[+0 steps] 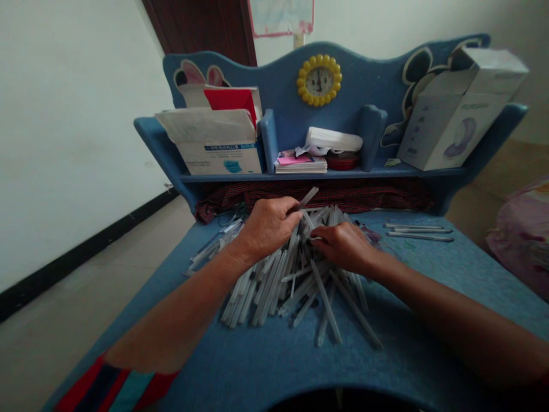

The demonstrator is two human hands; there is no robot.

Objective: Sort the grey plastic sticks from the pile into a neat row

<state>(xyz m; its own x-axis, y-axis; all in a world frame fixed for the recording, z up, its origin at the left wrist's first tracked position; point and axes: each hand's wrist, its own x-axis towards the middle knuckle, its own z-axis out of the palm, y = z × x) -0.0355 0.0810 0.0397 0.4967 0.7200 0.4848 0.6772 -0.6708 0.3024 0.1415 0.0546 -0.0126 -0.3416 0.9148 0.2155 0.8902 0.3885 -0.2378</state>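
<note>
Desk [201, 366]: blue, with a raised shelf [369, 173] along its back edge.
Tubes [268, 283]: slender, translucent, heaped mid-desk toward the back edge; a few splay singly toward the front edge.
Left hand [271, 225]: above the rear of the heap, thumb and fingers pinching one tube [309, 197], its free end angled up toward the back edge.
Right hand [345, 245]: fingers curled, tips at the heap, just beside the left hand; from where I stand I cannot tell whether they grip anything.
Thin rods [418, 229]: several, roughly parallel, near the back right corner, apart from the heap.
Checked cloth [386, 195]: dark red, bunched beneath the shelf.
Shelf load: mask box [193, 155] at the left end, white carton [465, 123] at the right.
Clock [319, 80]: yellow-rimmed, on the backboard.
</note>
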